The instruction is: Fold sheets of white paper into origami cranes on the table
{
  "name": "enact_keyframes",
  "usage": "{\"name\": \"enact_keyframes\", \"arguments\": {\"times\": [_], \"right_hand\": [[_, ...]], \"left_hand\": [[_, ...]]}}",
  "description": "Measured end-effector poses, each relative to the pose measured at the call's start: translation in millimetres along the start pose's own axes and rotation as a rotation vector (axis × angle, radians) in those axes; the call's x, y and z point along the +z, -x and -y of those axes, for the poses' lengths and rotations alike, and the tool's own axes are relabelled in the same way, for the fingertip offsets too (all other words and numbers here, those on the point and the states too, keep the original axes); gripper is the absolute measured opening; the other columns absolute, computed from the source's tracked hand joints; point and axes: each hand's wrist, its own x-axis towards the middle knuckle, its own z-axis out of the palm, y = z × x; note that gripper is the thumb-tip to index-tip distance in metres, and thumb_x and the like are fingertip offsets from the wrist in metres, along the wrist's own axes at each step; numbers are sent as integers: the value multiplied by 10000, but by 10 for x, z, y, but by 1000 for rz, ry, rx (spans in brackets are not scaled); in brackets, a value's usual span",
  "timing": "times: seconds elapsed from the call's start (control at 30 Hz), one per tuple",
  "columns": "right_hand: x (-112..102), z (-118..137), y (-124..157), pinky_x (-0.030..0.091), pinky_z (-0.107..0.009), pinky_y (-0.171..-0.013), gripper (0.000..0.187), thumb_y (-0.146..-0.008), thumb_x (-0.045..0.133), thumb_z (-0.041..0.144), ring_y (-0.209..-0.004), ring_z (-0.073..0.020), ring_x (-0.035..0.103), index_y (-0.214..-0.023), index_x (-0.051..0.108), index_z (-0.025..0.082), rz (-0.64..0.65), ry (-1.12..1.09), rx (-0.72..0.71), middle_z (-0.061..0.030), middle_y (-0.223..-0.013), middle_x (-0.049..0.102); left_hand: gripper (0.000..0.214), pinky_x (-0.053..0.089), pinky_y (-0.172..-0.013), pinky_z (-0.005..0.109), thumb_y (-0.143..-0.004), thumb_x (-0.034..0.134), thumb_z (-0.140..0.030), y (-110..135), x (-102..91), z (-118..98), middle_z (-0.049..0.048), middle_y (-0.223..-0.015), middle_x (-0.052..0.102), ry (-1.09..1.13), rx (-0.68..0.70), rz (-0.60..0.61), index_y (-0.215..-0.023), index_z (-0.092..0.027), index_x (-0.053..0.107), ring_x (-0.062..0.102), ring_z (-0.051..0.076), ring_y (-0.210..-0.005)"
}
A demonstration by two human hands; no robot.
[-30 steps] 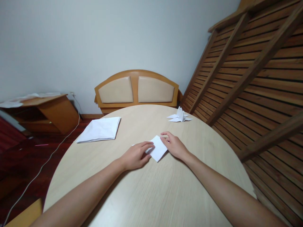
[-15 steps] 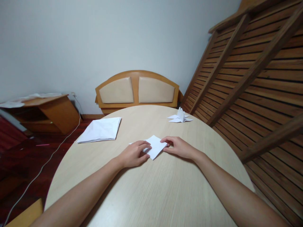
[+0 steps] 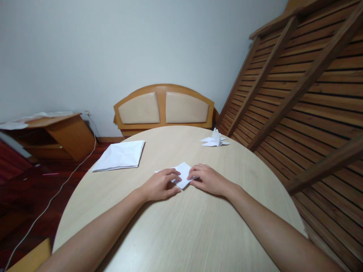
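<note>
A small white sheet of folded paper [image 3: 183, 170] lies on the round table [image 3: 181, 234], one point facing away from me. Resting across its left side is my left hand [image 3: 161, 184], open, with fingers spread on the paper and thumb apart near the lower edge. My right hand [image 3: 208, 179] has its fingers and thumb closed on the right corner, which it hides in part. A thin white tip of paper sticks out beyond my left knuckles.
A stack of white paper [image 3: 119, 155] lies at the table's left. Folded paper cranes [image 3: 215, 139] stand at the back right. Beyond are a padded headboard [image 3: 163, 107], a leaning slatted wooden frame [image 3: 297, 90], a low wooden cabinet [image 3: 70, 136] and a cable [image 3: 53, 198] on the floor.
My right hand has moved left over the paper, carrying its right corner inward. My left hand stays almost still, its thumb shifted slightly. The stack and cranes are unmoved.
</note>
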Motion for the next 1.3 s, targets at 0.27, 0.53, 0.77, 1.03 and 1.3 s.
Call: {"name": "enact_keyframes", "arguments": {"times": [0.27, 0.53, 0.77, 1.03, 1.3], "right_hand": [[20, 34, -46, 445, -320, -796, 167, -983, 566, 250, -867, -195, 630, -929, 710, 184, -18, 16, 62, -60, -909, 710], [90, 23, -58, 467, -317, -795, 140, -952, 582, 189, -884, -196, 640, -1054, 678, 193, -98, 17, 134, -61, -974, 702], [116, 119, -30, 388, -447, -1093, 363, -994, 542, 331, -1314, -264, 510, -1339, 597, 229, 2, 94, 0, -102, -1417, 582], [43, 127, -3, 332, -490, -1129, 493, -949, 584, 482, -1326, -297, 513, -1368, 606, 222, 79, 7, -27, -132, -1434, 580], [-76, 126, -23, 475, -322, -835, 212, -940, 597, 262, -884, -197, 668, -1087, 748, 244, 36, -94, 18, -38, -944, 760]], "left_hand": [[193, 501, -972, 363, -989, 521, -347, -53, 22, -42, 65, -1231, 689, 30, -65, -52, -992, -214, 661, 644, 220, -1123], [323, 537, -826, 347, -932, 569, -276, -60, 52, -30, 72, -1126, 714, 15, -193, -71, -1249, -213, 552, 682, 225, -955], [306, 541, -908, 323, -964, 519, -264, -55, 75, 2, 66, -1289, 645, -31, -135, -110, -1240, -264, 651, 667, 210, -1075], [317, 502, -1032, 412, -1008, 471, -341, -48, 74, 20, 92, -1338, 626, -110, -121, -95, -1181, -245, 718, 617, 245, -1195], [226, 477, -1032, 423, -968, 557, -315, -46, 45, -19, 109, -1266, 634, -95, -34, -116, -1063, -210, 733, 573, 257, -1179]]}}
